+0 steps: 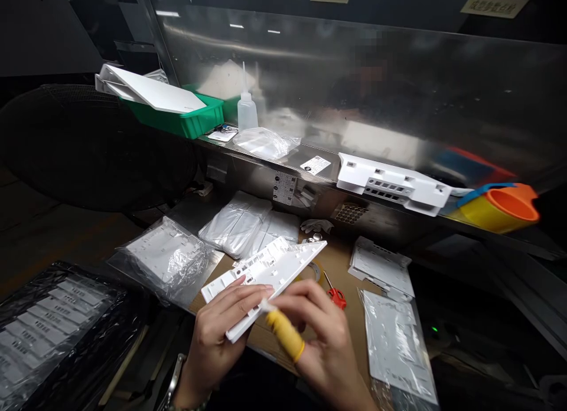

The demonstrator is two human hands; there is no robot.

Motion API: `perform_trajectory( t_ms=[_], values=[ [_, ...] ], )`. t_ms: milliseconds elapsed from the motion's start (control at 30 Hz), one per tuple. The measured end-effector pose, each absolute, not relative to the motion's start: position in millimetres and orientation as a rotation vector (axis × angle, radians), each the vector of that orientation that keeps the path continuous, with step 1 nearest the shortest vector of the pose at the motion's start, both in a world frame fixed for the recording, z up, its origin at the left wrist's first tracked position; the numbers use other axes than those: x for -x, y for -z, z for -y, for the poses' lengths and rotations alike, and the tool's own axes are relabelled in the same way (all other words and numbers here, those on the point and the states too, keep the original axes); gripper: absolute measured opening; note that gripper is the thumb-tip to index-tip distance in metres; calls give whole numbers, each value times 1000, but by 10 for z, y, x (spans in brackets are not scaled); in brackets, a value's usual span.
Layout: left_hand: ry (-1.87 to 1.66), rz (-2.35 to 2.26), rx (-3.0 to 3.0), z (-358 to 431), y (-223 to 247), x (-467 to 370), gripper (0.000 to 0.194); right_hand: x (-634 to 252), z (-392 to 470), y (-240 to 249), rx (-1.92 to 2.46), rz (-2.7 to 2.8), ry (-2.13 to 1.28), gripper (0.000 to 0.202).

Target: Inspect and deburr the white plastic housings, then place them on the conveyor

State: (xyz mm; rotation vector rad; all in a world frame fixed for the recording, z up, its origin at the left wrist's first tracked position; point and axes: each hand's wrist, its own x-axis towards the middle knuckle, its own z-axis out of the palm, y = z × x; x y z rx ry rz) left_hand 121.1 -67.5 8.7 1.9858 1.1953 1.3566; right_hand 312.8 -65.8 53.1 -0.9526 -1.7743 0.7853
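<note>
The molded white plastic panel (pixel 280 275) is above the near part of the desk (pixel 349 322), tilted, its long axis running from near left to far right. The left hand (pixel 224 328) grips the near left part: fingers laid closed together across the ribbed face, thumb hidden. The right hand (pixel 325 331) is at the near right long edge, fingers curled, thumb and forefinger nearly closed. The fingers point left, across that edge. Both hands are close to the panel; the left has the grip. A soft white wad (pixel 267 305) is at the right thumb tip; blur hides whether it is pinched or attached.

Materials: the panel is rigid and matte, with raised ribs, small clips and rectangular openings, and a straight, thin rim. The yellow sleeve (pixel 286 335) on the right thumb appears wrinkled and flexible. Beyond the right hand are red-handled scissors (pixel 337 298). Far left of the panel are glossy, creased clear plastic bags (pixel 241 222), lying flat in a stack.
</note>
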Motion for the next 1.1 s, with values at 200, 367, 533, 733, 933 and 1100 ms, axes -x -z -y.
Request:
perform_trajectory(
  t_ms=[200,367,533,733,933,1100],
  values=[
    [-1237,-1125,-2192,597,-43,-1038,43,-3305,622,-440,763,1284,-1518,12],
    [-1104,-1056,-2404,489,19,-871,39,-3317,532,-119,886,1265,-1534,16],
    [-1585,-1422,-1781,432,242,-1012,61,-3166,495,93,961,1189,-1217,16],
    [-1304,-663,-298,365,176,-1159,104,-3116,542,283,869,1301,-977,19],
    [-1204,-639,148,224,-100,-1110,66,-3187,678,168,896,1643,-1060,47],
    [-1246,-560,101,225,-245,-1174,67,-3176,738,-118,915,1830,-748,46]
  ],
)
